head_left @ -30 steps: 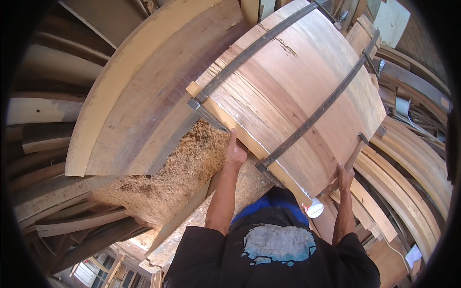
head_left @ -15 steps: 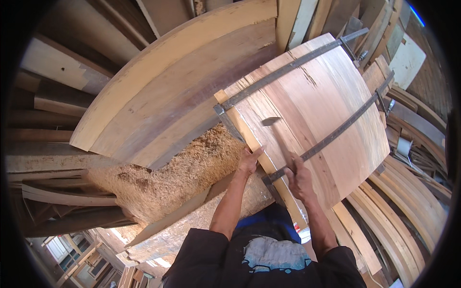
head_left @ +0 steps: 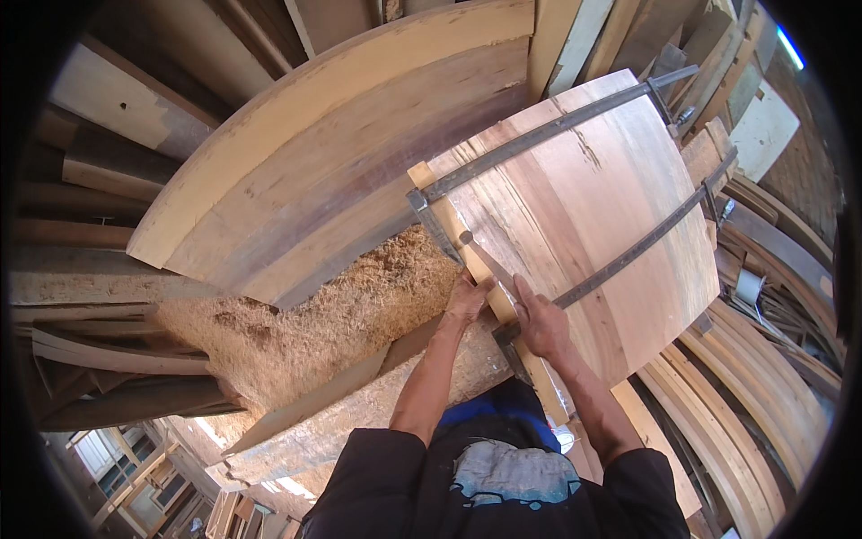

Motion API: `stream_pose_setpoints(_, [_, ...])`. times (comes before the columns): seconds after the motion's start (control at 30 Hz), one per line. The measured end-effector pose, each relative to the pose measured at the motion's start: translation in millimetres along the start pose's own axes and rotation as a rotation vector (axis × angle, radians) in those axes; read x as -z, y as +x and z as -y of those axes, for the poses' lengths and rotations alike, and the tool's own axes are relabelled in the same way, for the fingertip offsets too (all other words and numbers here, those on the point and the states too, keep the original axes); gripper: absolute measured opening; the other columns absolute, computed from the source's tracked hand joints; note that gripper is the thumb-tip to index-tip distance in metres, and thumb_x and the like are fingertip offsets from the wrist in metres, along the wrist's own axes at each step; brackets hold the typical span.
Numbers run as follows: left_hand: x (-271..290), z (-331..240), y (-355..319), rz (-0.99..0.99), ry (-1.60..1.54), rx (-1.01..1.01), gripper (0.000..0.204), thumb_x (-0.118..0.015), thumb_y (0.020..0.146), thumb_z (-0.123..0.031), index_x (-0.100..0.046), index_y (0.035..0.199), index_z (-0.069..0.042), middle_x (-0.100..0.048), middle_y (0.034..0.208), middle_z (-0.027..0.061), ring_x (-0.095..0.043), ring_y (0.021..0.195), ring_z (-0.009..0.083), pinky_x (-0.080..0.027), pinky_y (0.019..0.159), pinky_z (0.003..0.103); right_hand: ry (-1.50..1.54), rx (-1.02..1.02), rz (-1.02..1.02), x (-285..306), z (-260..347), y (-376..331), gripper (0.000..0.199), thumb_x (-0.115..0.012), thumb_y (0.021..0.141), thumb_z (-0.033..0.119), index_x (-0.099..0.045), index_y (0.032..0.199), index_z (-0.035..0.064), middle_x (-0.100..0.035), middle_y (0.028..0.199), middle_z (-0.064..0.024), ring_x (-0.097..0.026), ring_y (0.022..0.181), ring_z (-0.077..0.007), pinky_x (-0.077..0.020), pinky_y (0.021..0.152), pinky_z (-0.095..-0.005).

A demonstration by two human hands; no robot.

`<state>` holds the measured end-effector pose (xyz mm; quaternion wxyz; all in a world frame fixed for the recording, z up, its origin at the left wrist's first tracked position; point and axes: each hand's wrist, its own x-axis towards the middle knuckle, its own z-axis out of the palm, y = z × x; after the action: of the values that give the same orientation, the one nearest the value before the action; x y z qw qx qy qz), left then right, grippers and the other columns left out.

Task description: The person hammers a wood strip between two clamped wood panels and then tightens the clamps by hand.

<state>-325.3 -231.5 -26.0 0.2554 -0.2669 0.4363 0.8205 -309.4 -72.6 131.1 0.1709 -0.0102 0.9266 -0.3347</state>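
Observation:
My right hand (head_left: 545,325) is closed round the wooden handle of a hammer (head_left: 500,266), whose head lies at the near edge of a panel of joined boards (head_left: 584,211). A pale wooden strip (head_left: 480,258) runs along that edge, with whitish smears where it meets the boards. My left hand (head_left: 466,300) grips the strip between two dark metal bar clamps, its thumb on the wood and its other fingers partly hidden. The far bar clamp (head_left: 548,130) and the near bar clamp (head_left: 628,251) span the panel and hook over the strip.
A large curved wooden panel (head_left: 350,135) lies beyond a heap of wood shavings (head_left: 359,314). Stacked curved boards (head_left: 745,400) lie to the right, and old planks (head_left: 135,108) lean at the far left. A worn wooden beam (head_left: 359,422) stands close before me.
The hammer has swung down and left, from above the boards to the strip's edge. My right hand moved slightly left with it. My left hand stays on the strip.

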Motion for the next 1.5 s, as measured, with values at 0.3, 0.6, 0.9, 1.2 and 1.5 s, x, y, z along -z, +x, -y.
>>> stream_pose_setpoints(0.3, [-1, -9, -2, 0.046, -0.044, 0.013, 0.042, -0.072, 0.085, -0.006, -0.056, 0.124, -0.002, -0.066, 0.111, 0.0086, -0.063, 0.098, 0.0166, -0.054, 0.086, 0.032, 0.723, -0.327, -0.153, 14, -21, -52, 0.039, -0.054, 0.098, 0.023, -0.050, 0.131, 0.0035, -0.058, 0.074, -0.0053, -0.056, 0.061, -0.0130, -0.0482, 0.057, -0.0316])
stream_pose_setpoints(0.6, [0, 11, 4, 0.083, -0.112, 0.012, 0.059, -0.059, 0.096, -0.041, -0.043, 0.135, 0.000, -0.057, 0.124, 0.0097, -0.056, 0.112, 0.0203, -0.047, 0.098, 0.036, 0.717, -0.774, -0.553, 29, -103, -144, 0.029, -0.055, 0.097, 0.030, -0.052, 0.104, 0.0022, -0.056, 0.069, -0.0040, -0.057, 0.056, -0.0151, -0.0477, 0.051, -0.0303])
stream_pose_setpoints(0.9, [-10, 17, 8, -0.330, 0.199, -0.059, 0.042, -0.055, 0.100, -0.032, -0.053, 0.123, 0.003, -0.061, 0.109, 0.0107, -0.059, 0.099, 0.0211, -0.051, 0.082, 0.037, 0.118, -0.803, -0.470, 48, -177, -197, 0.050, -0.064, 0.088, 0.028, -0.050, 0.128, 0.0017, -0.061, 0.108, -0.0251, -0.057, 0.104, -0.0390, -0.0437, 0.093, -0.0475])
stream_pose_setpoints(1.2, [-31, 25, -7, -0.531, 0.519, -0.301, 0.045, -0.060, 0.095, -0.024, -0.048, 0.131, 0.001, -0.064, 0.107, 0.0146, -0.063, 0.095, 0.0258, -0.051, 0.083, 0.036, 0.048, -0.762, -0.274, 84, -274, -249, 0.069, -0.070, 0.081, 0.023, -0.037, 0.139, 0.0073, -0.051, 0.132, -0.0239, -0.047, 0.122, -0.0424, -0.0366, 0.102, -0.0513])
stream_pose_setpoints(1.5, [-44, 77, -163, -0.937, 1.106, -0.474, 0.046, -0.059, 0.090, -0.037, -0.055, 0.111, 0.003, -0.061, 0.102, 0.0248, -0.056, 0.097, 0.0365, -0.044, 0.087, 0.047, 0.302, -0.638, -0.124, 111, -293, -244, 0.066, -0.077, 0.075, 0.020, -0.033, 0.122, 0.0043, -0.051, 0.117, -0.0213, -0.053, 0.112, -0.0385, -0.0425, 0.093, -0.0458])
